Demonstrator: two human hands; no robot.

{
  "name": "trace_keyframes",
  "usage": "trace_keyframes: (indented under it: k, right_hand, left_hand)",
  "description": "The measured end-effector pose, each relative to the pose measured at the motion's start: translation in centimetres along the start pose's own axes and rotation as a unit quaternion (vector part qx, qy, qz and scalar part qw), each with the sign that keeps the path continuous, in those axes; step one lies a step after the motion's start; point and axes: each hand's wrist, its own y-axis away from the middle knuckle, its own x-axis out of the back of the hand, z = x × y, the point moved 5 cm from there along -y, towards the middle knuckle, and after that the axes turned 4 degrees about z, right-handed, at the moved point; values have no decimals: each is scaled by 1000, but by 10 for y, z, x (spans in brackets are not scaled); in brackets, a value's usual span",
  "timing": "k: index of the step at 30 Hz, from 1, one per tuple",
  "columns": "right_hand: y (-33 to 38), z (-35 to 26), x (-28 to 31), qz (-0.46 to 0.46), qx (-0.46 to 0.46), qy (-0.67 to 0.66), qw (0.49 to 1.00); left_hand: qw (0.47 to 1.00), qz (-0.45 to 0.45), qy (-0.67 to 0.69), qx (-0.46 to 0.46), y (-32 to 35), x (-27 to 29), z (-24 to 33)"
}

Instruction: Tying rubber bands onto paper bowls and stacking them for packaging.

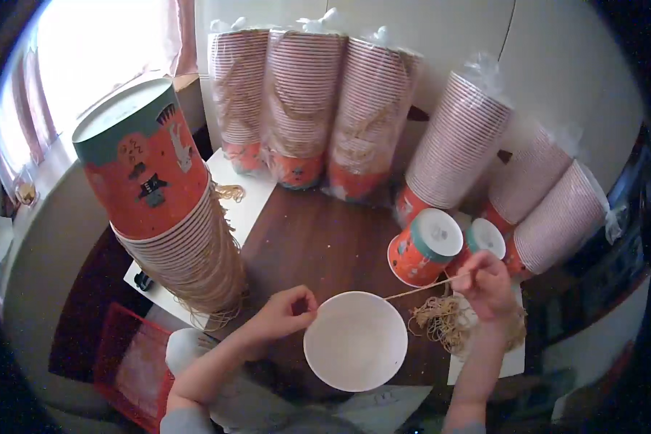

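Note:
A round paper tub with a white inside stands mouth up in front of me. My left hand has its fingers curled and pinches the left side of the rim. From the tub's far right side a thin tan cord runs taut to my right hand, whose closed fingers grip its end. Below that hand lies a tangled heap of tan cords on a white sheet. Just beyond the tub, an orange tub with a teal band stands upside down, and a similar smaller-looking one is beside it.
At the left rises a tall stack of nested orange tubs, with cords hanging down its side. Several plastic-wrapped stacks line the back wall and the right side. A red crate sits low at left, under the brown table.

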Motion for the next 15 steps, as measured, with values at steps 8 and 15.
trace_keyframes:
  k: [8,15]
  right_hand:
    - [56,-18,68,75,172,-142,972]
    - [68,-14,97,211,172,-92,958]
  left_hand:
    - [957,89,-246,-123,1,10,32]
    - [938,138,-295,-115,-3,28,35]
